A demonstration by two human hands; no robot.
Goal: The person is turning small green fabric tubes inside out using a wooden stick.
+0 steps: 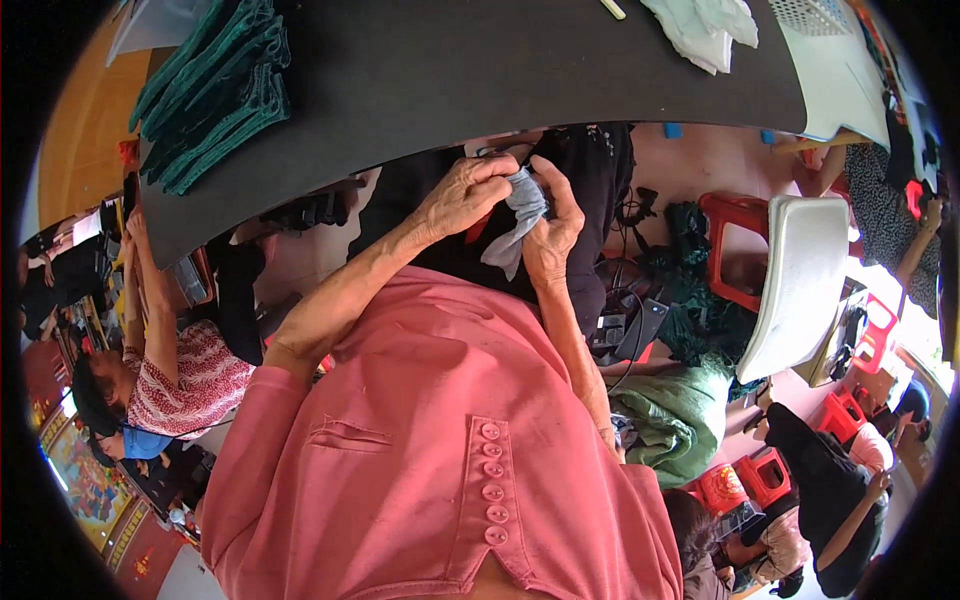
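Note:
A small, light grey piece of cloth (525,205) hangs gathered between my two hands, just below the near edge of the dark table and above my lap. Its lower end droops free. My left hand (472,192) pinches the upper end, fingers curled. On the other side, my right hand (553,225) grips the cloth with thumb and bent fingers close to my left fingertips. What kind of article it is, I cannot make out.
Folded dark green velvety cloths (220,95) lie stacked on the table (480,70) at the left, white cloth (708,30) at the far right. To my right stand a red stool (735,240), a white padded board (797,285) and a green sack (680,420). Other people sit on both sides.

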